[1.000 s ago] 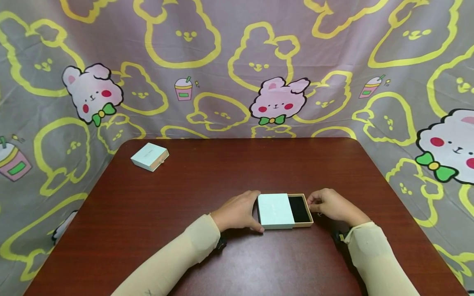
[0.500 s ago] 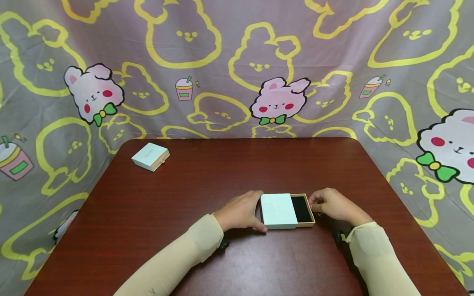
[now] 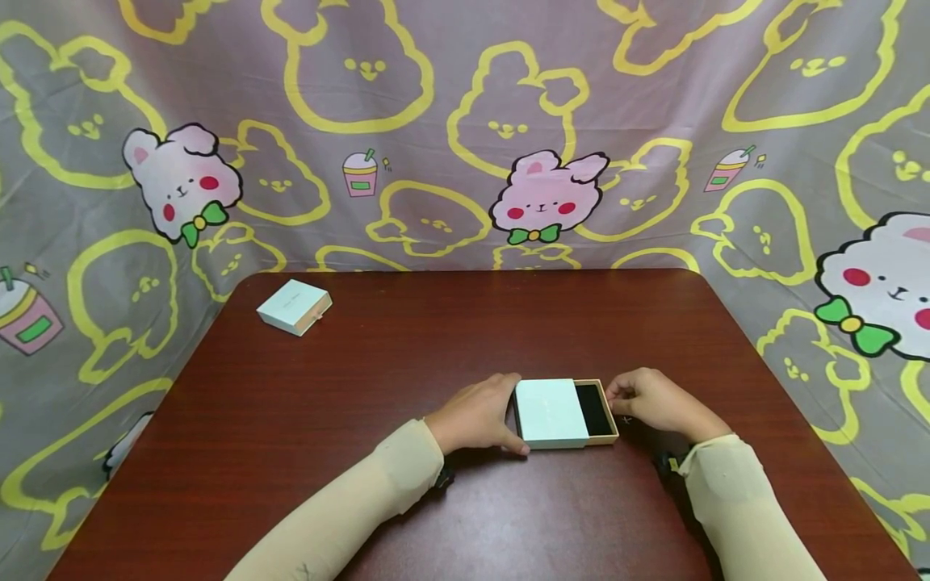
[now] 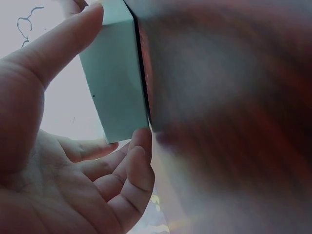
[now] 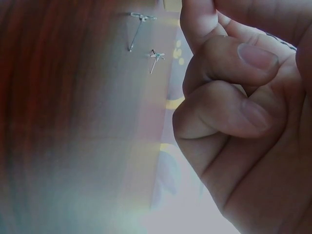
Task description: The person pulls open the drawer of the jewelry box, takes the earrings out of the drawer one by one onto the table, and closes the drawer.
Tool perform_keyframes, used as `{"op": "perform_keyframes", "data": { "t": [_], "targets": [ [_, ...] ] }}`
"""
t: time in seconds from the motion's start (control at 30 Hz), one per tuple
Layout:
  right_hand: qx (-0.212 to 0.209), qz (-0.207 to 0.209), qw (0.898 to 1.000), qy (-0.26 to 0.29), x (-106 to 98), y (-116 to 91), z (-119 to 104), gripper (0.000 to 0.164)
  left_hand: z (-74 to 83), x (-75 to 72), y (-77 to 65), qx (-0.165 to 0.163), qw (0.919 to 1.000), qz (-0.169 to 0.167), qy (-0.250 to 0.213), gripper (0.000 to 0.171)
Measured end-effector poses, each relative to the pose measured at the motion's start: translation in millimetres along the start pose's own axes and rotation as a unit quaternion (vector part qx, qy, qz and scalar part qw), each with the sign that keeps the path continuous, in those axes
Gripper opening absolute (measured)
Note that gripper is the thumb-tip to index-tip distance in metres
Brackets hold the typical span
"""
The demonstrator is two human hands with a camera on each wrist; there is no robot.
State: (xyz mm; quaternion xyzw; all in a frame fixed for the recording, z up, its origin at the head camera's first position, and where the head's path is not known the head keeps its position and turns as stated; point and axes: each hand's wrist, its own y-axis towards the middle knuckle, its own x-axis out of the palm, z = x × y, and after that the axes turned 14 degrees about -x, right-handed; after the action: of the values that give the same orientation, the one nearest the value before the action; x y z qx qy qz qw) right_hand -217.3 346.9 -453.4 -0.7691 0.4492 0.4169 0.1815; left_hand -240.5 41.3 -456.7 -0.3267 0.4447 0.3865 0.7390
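Observation:
A pale mint sliding jewelry box (image 3: pixel 552 411) lies on the table, its black-lined drawer (image 3: pixel 601 441) partly out on the right. My left hand (image 3: pixel 479 415) grips the sleeve's left end, thumb on the near side and fingers at the far side. In the left wrist view, thumb and fingertips flank the box (image 4: pixel 114 73). My right hand (image 3: pixel 654 401) pinches at the drawer's right end, other fingers curled; the pinch point is mostly hidden. Under it, the right wrist view shows two tiny silver stud-like pieces, one with a bow-like head (image 5: pixel 141 18), the other star-like (image 5: pixel 157 55).
A second mint box (image 3: pixel 294 307), closed, with a small tab on its side, sits at the table's far left corner. The brown wooden table (image 3: pixel 436 339) meets a patterned cloth curtain (image 3: pixel 436 161) at the back and sides.
My left hand and the sleeve have moved to the right, covering a little more of the drawer. My right hand has stayed nearly in place at the drawer's end.

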Motion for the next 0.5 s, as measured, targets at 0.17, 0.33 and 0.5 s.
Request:
{"op": "perform_keyframes", "data": {
  "t": [0.17, 0.33, 0.5],
  "targets": [
    [-0.003, 0.000, 1.000, -0.004, 0.0, -0.1, -0.6, 0.009, 1.5, 0.7, 0.6, 0.004, 1.0000, 0.000, 0.001, 0.099],
    [-0.003, 0.002, 1.000, -0.004, -0.3, -0.5, -0.8, 0.009, 3.3, 0.5, 0.3, 0.001, 1.0000, -0.002, 0.003, 0.100],
    [0.002, 0.001, 1.000, -0.004, -1.2, -0.6, -1.6, 0.010, 4.8, 0.1, 0.2, 0.001, 1.0000, -0.004, 0.004, 0.103]
  ]
}}
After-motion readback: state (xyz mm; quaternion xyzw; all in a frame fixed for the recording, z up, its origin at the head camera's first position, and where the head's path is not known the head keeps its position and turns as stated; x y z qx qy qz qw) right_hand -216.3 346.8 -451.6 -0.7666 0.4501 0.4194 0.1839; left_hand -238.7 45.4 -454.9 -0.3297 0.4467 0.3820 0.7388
